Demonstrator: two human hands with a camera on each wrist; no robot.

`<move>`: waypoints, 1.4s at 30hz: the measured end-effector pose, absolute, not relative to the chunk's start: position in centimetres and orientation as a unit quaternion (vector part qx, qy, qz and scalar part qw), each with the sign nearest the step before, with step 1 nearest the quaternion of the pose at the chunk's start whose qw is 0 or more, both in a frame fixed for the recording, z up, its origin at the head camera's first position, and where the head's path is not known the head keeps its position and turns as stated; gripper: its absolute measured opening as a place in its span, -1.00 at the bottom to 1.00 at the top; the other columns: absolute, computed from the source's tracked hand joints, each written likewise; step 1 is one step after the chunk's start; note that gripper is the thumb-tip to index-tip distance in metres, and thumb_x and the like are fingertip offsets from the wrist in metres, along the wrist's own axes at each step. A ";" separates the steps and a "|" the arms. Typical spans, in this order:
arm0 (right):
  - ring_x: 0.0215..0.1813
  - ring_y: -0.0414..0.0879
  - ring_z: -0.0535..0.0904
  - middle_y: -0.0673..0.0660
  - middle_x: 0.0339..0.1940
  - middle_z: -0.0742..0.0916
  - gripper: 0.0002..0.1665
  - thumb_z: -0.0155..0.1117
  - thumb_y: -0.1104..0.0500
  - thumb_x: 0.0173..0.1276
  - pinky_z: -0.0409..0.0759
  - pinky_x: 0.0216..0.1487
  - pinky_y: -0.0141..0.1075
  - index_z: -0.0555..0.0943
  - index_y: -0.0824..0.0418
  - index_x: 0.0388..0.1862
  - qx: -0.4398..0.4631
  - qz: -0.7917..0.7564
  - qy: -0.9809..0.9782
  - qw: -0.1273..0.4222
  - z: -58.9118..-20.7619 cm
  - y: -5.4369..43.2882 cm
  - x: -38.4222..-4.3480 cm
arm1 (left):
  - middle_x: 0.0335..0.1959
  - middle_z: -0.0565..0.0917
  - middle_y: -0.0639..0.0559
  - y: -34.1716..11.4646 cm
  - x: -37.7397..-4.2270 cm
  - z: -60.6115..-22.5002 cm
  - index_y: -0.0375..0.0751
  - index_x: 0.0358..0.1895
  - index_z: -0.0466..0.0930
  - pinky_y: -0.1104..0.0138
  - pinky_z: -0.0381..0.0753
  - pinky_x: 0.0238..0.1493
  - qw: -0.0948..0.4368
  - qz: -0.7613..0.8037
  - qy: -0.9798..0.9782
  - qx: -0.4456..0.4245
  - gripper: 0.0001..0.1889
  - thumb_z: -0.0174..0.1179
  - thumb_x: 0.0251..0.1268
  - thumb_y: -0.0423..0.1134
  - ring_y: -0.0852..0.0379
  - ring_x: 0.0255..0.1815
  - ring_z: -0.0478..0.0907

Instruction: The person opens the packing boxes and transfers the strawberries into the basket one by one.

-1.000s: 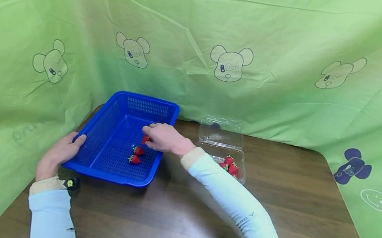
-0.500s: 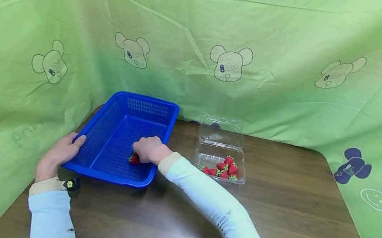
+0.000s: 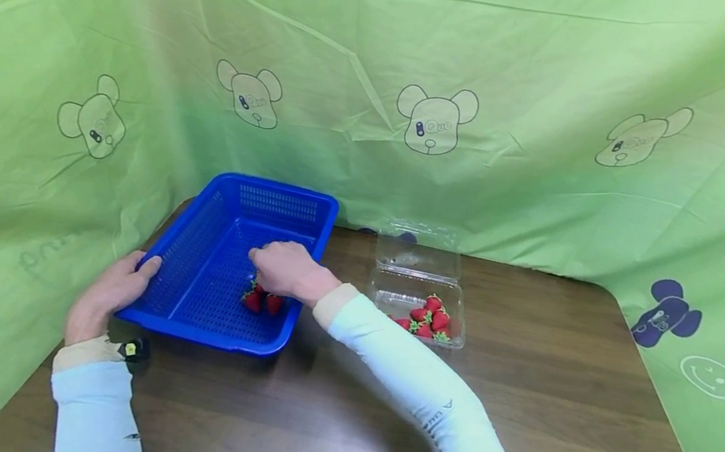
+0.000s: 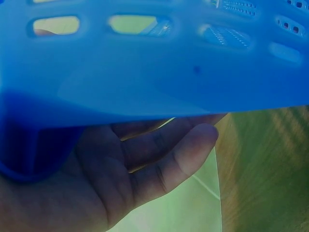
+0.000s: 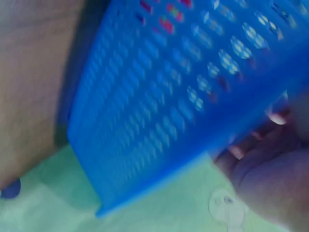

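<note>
My left hand (image 3: pixel 124 284) grips the near left side of a blue plastic basket (image 3: pixel 155 322), thumb over the rim. In the left wrist view, the left fingers (image 4: pixel 169 164) stretch along the basket's outside. My right hand (image 3: pixel 287 268) hovers inside the basket near its right side, above three red strawberries (image 3: pixel 252 302) with green leaves that lie grouped on the bottom. Its fingertips are mostly hidden in the head view. In the right wrist view, the loosely bent right fingers (image 5: pixel 236 151) show past the basket's rim, with nothing visible between them.
A clear plastic clamshell box (image 3: pixel 460 306) stands with its lid up to the right of the basket, holding several strawberries (image 3: pixel 434 302). The brown wooden table (image 3: pixel 524 381) borders on green printed curtains (image 3: pixel 541 64) at the back and sides.
My right hand has set a strawberry down beside the other two, and they now sit closer together. The hand has since drawn slightly back and up. My left hand keeps its place.
</note>
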State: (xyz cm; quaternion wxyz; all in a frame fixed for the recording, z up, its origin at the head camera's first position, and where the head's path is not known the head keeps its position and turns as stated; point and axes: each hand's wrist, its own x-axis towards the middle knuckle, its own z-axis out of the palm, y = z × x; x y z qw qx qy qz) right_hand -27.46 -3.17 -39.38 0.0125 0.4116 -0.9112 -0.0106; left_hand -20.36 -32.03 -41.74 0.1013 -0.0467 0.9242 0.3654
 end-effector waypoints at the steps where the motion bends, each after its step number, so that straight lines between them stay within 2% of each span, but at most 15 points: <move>1: -0.31 -0.08 0.66 0.03 -0.38 0.72 -0.93 0.17 0.17 0.42 0.66 -0.29 -0.13 0.58 0.09 -0.28 0.420 0.002 -0.907 0.034 -39.0 -2.8 -27.5 | 0.18 0.48 -0.56 -32.0 -20.4 -41.7 -0.62 0.41 0.15 0.12 0.47 0.00 0.102 0.366 0.924 -0.047 -0.27 -0.42 0.69 0.09 -0.31 0.09 0.52; 4: -0.38 -0.07 0.62 0.04 -0.44 0.66 -0.93 0.18 0.19 0.37 0.63 -0.38 -0.13 0.53 0.13 -0.34 0.445 0.040 -0.890 0.088 -38.0 -1.3 -27.7 | 0.17 0.48 -0.56 -32.1 -20.4 -41.7 -0.63 0.40 0.16 0.13 0.47 0.00 0.098 0.367 0.924 -0.043 -0.28 -0.41 0.69 0.08 -0.31 0.08 0.52; 9: -0.44 -0.08 0.56 0.03 -0.49 0.61 -0.89 0.18 0.22 0.30 0.59 -0.44 -0.14 0.47 0.13 -0.43 0.464 0.070 -0.871 0.145 -36.5 1.6 -27.9 | 0.16 0.47 -0.60 -32.4 -20.3 -41.4 -0.68 0.38 0.15 0.06 0.49 0.03 0.088 0.361 0.928 -0.035 -0.29 -0.42 0.70 0.04 -0.35 0.07 0.52; 14: -0.45 -0.07 0.52 0.04 -0.51 0.60 -0.86 0.18 0.24 0.30 0.59 -0.44 -0.16 0.45 0.14 -0.44 0.456 0.067 -0.871 0.168 -35.5 4.8 -28.1 | 0.16 0.46 -0.62 -32.9 -20.2 -41.3 -0.69 0.39 0.13 -0.02 0.50 0.05 0.093 0.349 0.932 -0.037 -0.28 -0.43 0.69 0.05 -0.36 0.07 0.52; 23: -0.53 -0.14 0.38 0.02 -0.59 0.49 -0.78 0.23 0.31 0.28 0.53 -0.50 -0.21 0.40 0.17 -0.49 0.420 0.068 -0.888 0.172 -36.1 12.6 -27.8 | 0.16 0.49 -0.58 -32.7 -20.2 -41.6 -0.64 0.38 0.17 0.02 0.49 0.05 0.097 0.349 0.931 -0.037 -0.28 -0.43 0.69 0.07 -0.33 0.07 0.53; 28: -0.54 -0.14 0.39 0.03 -0.57 0.53 -0.80 0.25 0.28 0.31 0.54 -0.53 -0.17 0.42 0.17 -0.46 0.385 0.055 -0.914 0.114 -37.8 16.2 -27.3 | 0.15 0.48 -0.58 -32.6 -20.2 -41.5 -0.65 0.38 0.17 0.05 0.49 0.02 0.096 0.354 0.930 -0.037 -0.29 -0.43 0.69 0.06 -0.34 0.06 0.53; 32: -0.48 -0.14 0.50 0.02 -0.47 0.62 -0.84 0.35 0.17 0.35 0.63 -0.39 -0.15 0.54 0.18 -0.31 0.367 0.051 -0.929 0.011 -39.4 17.9 -27.2 | 0.15 0.49 -0.56 -32.6 -20.3 -41.6 -0.64 0.38 0.18 0.11 0.47 0.00 0.095 0.353 0.930 -0.037 -0.28 -0.43 0.69 0.08 -0.33 0.07 0.53; 37: -0.44 -0.16 0.52 0.02 -0.46 0.64 -0.68 0.42 0.02 0.35 0.63 -0.25 -0.19 0.60 0.22 -0.12 0.355 0.059 -0.926 -0.113 -41.2 18.5 -27.3 | 0.13 0.51 -0.56 -32.5 -20.4 -41.8 -0.64 0.37 0.20 0.09 0.47 0.00 0.092 0.349 0.932 -0.035 -0.28 -0.42 0.69 0.08 -0.33 0.06 0.53; 42: -0.45 -0.20 0.54 -0.03 -0.52 0.67 -0.57 0.47 -0.05 0.29 0.62 -0.21 -0.22 0.63 0.17 -0.01 0.339 0.063 -0.925 -0.157 -42.8 18.5 -27.5 | 0.16 0.49 -0.56 -32.2 -20.4 -41.9 -0.63 0.40 0.18 0.09 0.47 0.03 0.097 0.354 0.929 -0.038 -0.27 -0.42 0.68 0.10 -0.33 0.08 0.52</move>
